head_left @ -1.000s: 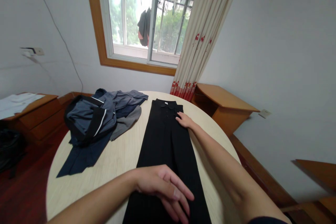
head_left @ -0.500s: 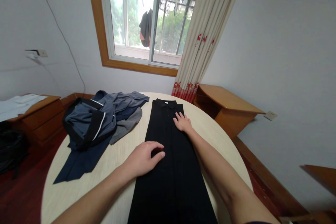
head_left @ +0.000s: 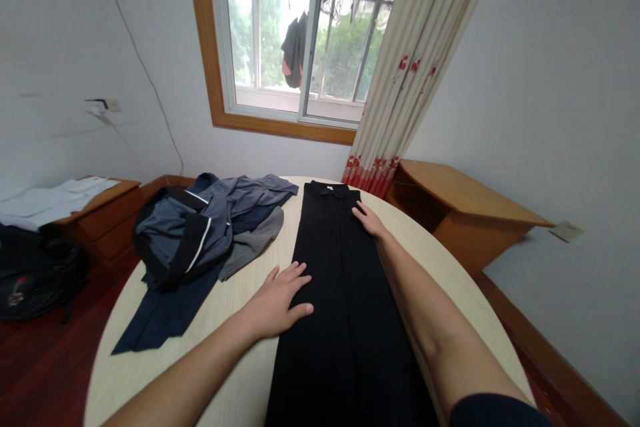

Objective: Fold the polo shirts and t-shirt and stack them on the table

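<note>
A pair of black trousers (head_left: 333,280) lies lengthwise on the round pale table (head_left: 250,320), its waistband at the far end and its lower part running out of the bottom of the view. My left hand (head_left: 283,300) rests with spread fingers on the left edge of the trousers, about midway along. Farther off, my right hand (head_left: 369,219) touches the right edge just below the waistband, fingers stretched out. Neither hand grips the cloth.
A heap of grey and navy clothes (head_left: 200,240) lies on the table's left side. Behind it stands a wooden cabinet (head_left: 107,213) with papers on top, near a black backpack (head_left: 35,273). A wooden desk (head_left: 465,200) stands at the right, beside the curtain (head_left: 415,67).
My right hand has shifted from the trousers' upper front to their right edge. My left hand has flattened, its fingers spreading near the left edge. The view has swung slightly left.
</note>
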A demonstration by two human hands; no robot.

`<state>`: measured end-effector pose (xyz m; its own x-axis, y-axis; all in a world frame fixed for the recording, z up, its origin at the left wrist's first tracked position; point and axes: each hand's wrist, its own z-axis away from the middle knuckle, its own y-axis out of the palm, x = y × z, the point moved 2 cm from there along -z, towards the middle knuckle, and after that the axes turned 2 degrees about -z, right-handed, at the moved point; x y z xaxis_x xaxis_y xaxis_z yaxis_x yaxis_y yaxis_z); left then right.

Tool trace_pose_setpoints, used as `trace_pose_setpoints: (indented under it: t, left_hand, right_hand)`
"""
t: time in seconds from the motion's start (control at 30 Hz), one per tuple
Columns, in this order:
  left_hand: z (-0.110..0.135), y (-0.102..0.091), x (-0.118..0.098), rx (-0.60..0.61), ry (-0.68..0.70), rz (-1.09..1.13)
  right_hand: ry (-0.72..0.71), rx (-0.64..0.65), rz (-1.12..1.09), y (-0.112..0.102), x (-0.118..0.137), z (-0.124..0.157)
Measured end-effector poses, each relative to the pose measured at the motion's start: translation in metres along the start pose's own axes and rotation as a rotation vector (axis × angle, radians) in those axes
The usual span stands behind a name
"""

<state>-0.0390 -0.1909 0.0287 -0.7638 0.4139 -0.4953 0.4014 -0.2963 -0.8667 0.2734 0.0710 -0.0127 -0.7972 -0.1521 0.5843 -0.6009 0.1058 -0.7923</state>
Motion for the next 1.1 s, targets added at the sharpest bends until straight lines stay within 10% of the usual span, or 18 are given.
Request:
trace_pose_setpoints:
  t: [0.47,0.83,1.1]
  left_hand:
    - [0.002,0.010,-0.005,-0.052,0.076,-0.084]
    - [0.027,0.048,-0.078,0.044,0.690,-0.037]
    - [0.019,0.054,-0.083,-0.001,0.770,-0.150]
  right_hand:
    - [-0.190,0.089,0.180,-0.013,0.018,0.113]
    - [-0.304,0.191,0.238,-0.025,0.049,0.253]
    - [-0.272,0.206,0.218,-0.031,0.061,0.274]
